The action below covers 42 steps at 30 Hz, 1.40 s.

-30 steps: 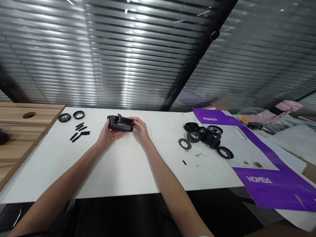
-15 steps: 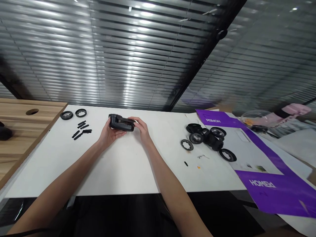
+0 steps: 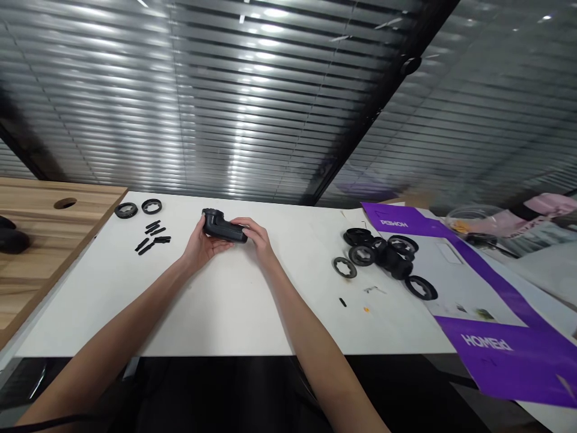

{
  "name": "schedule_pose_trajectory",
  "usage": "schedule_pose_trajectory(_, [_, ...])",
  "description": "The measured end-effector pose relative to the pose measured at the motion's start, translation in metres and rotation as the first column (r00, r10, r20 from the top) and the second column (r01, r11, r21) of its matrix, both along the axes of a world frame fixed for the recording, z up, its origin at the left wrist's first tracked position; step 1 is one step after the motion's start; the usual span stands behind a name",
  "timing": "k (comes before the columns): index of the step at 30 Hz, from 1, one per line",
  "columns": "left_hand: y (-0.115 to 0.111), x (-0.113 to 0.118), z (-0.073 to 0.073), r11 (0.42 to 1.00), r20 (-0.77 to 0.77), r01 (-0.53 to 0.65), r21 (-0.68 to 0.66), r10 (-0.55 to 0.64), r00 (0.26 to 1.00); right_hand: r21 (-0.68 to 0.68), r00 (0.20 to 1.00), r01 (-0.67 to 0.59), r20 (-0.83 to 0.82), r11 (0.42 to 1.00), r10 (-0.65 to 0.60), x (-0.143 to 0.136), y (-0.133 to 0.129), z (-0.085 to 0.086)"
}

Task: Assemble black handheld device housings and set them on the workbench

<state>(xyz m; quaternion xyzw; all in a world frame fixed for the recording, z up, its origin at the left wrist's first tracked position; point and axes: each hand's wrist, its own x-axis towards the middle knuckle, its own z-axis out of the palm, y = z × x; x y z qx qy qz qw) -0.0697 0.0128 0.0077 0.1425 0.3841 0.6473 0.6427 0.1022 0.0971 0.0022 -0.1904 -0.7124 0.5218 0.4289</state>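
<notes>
Head: black strips near left hand

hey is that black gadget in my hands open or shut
It looks shut: the black gadget, held between the left hand and the right hand, shows no visible gap or raised cover along its handle.

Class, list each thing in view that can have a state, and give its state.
Black device: held in both hands, looks closed
Left hand: gripping its left end
Right hand: gripping its right end
Left-side rings: lying apart
Black strips: loosely scattered
Right-side rings: mostly heaped
Purple-and-white sheet: spread out
</notes>
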Motion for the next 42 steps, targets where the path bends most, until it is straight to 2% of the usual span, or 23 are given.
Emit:
schedule_pose_trajectory(4, [0.001,0.0,-0.005,0.999,-0.026,0.02,0.028,-0.02,0.999,0.067,1.0,0.009,0.003,0.998,-0.009,-0.006,-0.001,-0.006])
schedule_pose_trajectory(10, [0.003,-0.001,-0.008,0.999,-0.018,0.016,0.047,-0.015,1.0,0.005,0.992,0.091,0.082,0.996,-0.091,-0.007,-0.003,-0.006])
schedule_pose_trajectory(22, [0.003,-0.001,-0.008,0.999,0.001,0.004,0.033,-0.004,1.0,0.135,0.994,0.063,0.078,0.989,-0.074,-0.01,-0.008,-0.007])
schedule_pose_trajectory(31, [0.003,-0.002,-0.011,0.997,-0.02,0.011,0.071,-0.009,1.0,0.077,0.983,0.051,0.174,0.996,-0.064,-0.012,-0.013,-0.011])
schedule_pose_trajectory(38, [0.001,0.0,-0.007,0.998,-0.011,-0.009,0.063,0.01,1.0,0.188,0.98,0.082,0.166,0.979,-0.113,-0.011,-0.009,-0.014])
schedule_pose_trajectory(42, [0.001,-0.001,-0.008,0.998,-0.002,-0.017,0.064,0.018,1.0,0.199,0.976,0.124,0.155,0.972,-0.156,-0.013,-0.009,-0.017])
